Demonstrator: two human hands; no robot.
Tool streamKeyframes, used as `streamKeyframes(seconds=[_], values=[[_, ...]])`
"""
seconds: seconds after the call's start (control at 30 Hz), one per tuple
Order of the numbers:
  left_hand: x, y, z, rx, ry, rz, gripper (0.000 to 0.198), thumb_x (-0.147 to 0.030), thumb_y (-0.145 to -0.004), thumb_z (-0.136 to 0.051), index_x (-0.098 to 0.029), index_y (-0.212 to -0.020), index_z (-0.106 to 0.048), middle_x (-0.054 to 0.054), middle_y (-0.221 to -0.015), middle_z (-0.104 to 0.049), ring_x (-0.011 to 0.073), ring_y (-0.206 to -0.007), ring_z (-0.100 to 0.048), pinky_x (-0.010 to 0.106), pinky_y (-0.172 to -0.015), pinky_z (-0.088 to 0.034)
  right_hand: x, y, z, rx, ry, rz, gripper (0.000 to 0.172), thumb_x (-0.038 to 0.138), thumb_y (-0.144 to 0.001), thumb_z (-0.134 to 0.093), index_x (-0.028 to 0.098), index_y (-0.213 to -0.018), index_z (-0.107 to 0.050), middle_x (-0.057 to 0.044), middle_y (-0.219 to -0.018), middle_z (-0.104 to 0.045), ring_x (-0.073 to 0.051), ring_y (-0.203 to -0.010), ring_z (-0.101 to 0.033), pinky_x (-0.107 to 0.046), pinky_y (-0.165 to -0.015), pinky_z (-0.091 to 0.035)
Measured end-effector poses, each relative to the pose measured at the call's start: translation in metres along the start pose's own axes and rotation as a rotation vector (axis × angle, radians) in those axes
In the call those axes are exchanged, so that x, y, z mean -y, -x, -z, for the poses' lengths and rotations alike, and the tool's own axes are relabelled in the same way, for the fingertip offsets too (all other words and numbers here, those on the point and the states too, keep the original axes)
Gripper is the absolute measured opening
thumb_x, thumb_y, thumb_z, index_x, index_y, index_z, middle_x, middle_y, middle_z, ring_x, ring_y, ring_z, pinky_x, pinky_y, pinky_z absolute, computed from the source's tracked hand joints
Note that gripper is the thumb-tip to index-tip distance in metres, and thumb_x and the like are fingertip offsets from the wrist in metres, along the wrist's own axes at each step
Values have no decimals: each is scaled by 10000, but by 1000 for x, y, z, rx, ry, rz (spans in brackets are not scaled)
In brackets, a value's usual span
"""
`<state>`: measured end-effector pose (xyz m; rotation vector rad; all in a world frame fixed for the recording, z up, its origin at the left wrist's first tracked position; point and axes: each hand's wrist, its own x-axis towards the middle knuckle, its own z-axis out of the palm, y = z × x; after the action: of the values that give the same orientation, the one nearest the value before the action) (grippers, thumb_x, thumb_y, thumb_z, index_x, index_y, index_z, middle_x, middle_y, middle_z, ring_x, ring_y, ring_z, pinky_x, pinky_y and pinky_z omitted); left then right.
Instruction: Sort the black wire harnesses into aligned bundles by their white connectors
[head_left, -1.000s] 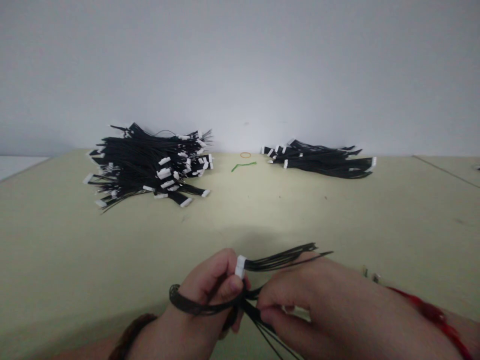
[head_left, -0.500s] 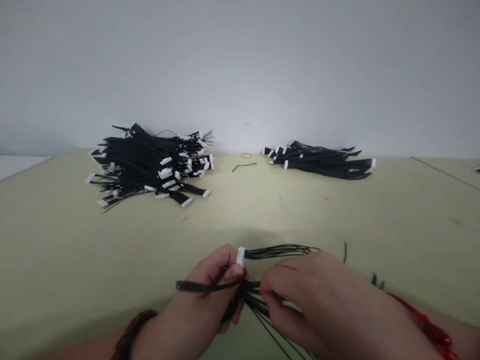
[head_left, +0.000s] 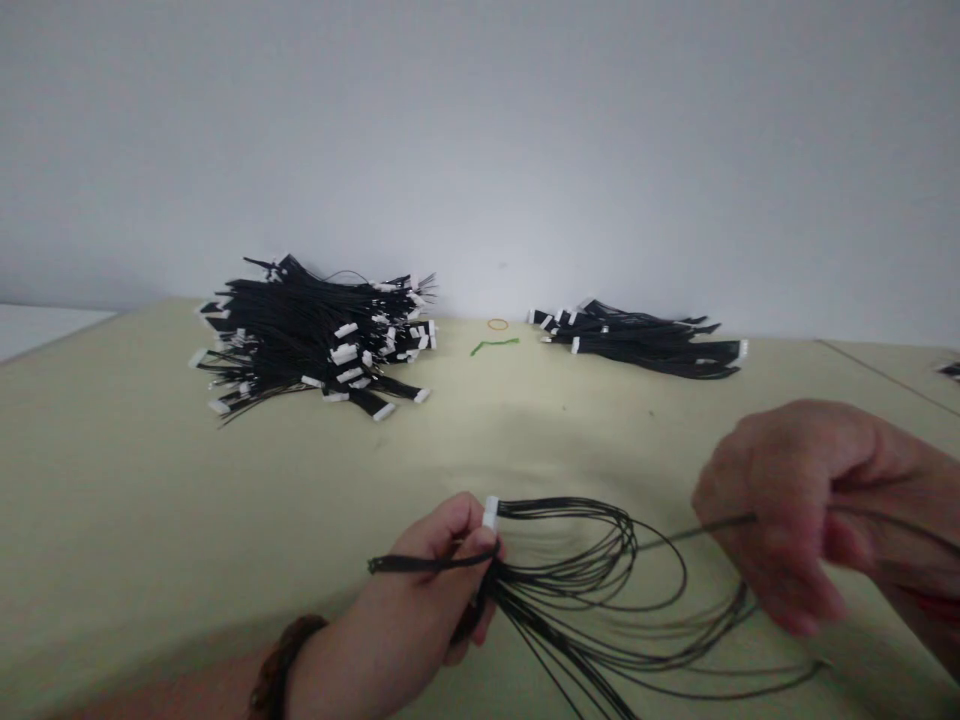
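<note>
My left hand (head_left: 435,570) is closed around a wire harness, pinching its white connector (head_left: 490,513) between thumb and fingers. Thin black wires (head_left: 570,575) loop out of the connector to the right and turn back toward the left hand; others fan out toward the bottom edge. A short black bundle end (head_left: 397,565) sticks out left over my thumb. To the right, my right hand (head_left: 787,510) is raised and slightly blurred. Its fingers are closed on one black wire, which stretches from the looped wires and comes out behind the hand.
A large pile of black wire harnesses (head_left: 300,330) with white connectors lies at the back left. A smaller harness pile (head_left: 652,345) is at the back right. Between them lie an orange rubber band (head_left: 497,324) and a green strip (head_left: 495,345). A wall (head_left: 480,150) stands behind the table.
My right hand has moved away from the left hand, to the right and up, drawing a wire out. The looped wires now show. The left hand keeps its hold on the connector.
</note>
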<state>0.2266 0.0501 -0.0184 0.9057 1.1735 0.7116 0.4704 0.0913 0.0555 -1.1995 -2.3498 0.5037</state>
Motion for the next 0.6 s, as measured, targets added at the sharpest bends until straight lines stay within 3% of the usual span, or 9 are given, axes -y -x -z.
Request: streamKeyframes(seconds=[0.17, 0.27, 0.33, 0.4, 0.5, 0.6], values=[[1, -1, 0, -9, -7, -8, 207, -399, -812, -494, -213, -738, -446, -79, -499, -398, 49, -402, -344, 138, -382, -231, 16, -15, -4, -40, -378, -178, 262, 468, -840, -458, 242, -898, -576, 65, -507, -497, -67, -354, -431, -184, -398, -360], [1, 0, -1, -17, -4, -6, 240, -412, -787, -534, -206, -711, -436, -78, -492, -398, 47, -401, -325, 135, -375, -229, 29, -12, -12, 59, -694, -215, 272, 478, -878, -378, 250, -956, -504, 93, -494, -499, -53, -263, -344, -180, -350, -353], [3, 1, -2, 9, 4, 7, 271, -447, -778, -543, -206, -711, -441, -80, -470, -392, 49, -386, -308, 138, -359, -217, 37, -5, -22, 171, -756, -223, 179, 409, -882, -414, 242, -893, -479, 92, -511, -541, -60, -275, -385, -173, -336, -340], [6, 4, -3, 55, 32, 32, 288, -479, -774, -548, -209, -730, -457, -80, -452, -394, 50, -374, -309, 140, -353, -203, 43, 3, -35, 153, -473, -167, 103, 306, -859, -492, 225, -795, -499, 68, -574, -592, -80, -393, -495, -180, -379, -335], [10, 9, -4, 85, 92, 77, 297, -492, -760, -582, -210, -751, -489, -78, -482, -410, 40, -386, -324, 134, -374, -210, 47, 10, -54, -85, 78, 81, 163, 255, -868, -495, 211, -718, -544, 40, -601, -575, -112, -518, -514, -241, -490, -331], [10, 11, -5, 68, 143, 69, 328, -506, -737, -611, -198, -717, -499, -78, -490, -402, 31, -387, -334, 129, -379, -225, 46, 10, -61, -106, 234, 233, 264, 224, -913, -401, 194, -674, -509, 36, -581, -527, -118, -513, -470, -266, -513, -309]])
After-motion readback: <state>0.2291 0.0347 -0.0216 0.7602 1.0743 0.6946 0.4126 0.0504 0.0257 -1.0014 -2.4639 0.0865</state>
